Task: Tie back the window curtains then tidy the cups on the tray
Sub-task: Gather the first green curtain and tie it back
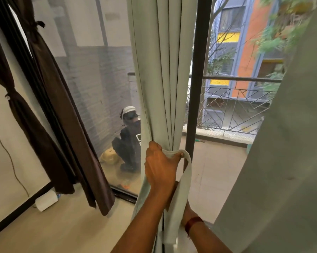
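Pale green curtain (159, 79): was seen gathered into narrow folds just beside the dark window post (197, 79).
Tie-back strip (186, 179): was held against the gathered folds at its upper bend; the rest was hung down in front of the curtain.
Left hand (159, 165): fingers were curled tightly round the strip's upper bend.
Right hand (187, 209): was mostly hidden behind the strip, lower down; its grip could not be told.
Brown curtains (49, 110): were seen tied back at the left.

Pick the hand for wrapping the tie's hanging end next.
Probably right: the right hand sits by the hanging end of the tie, while the left hand grips it against the gathered curtain.
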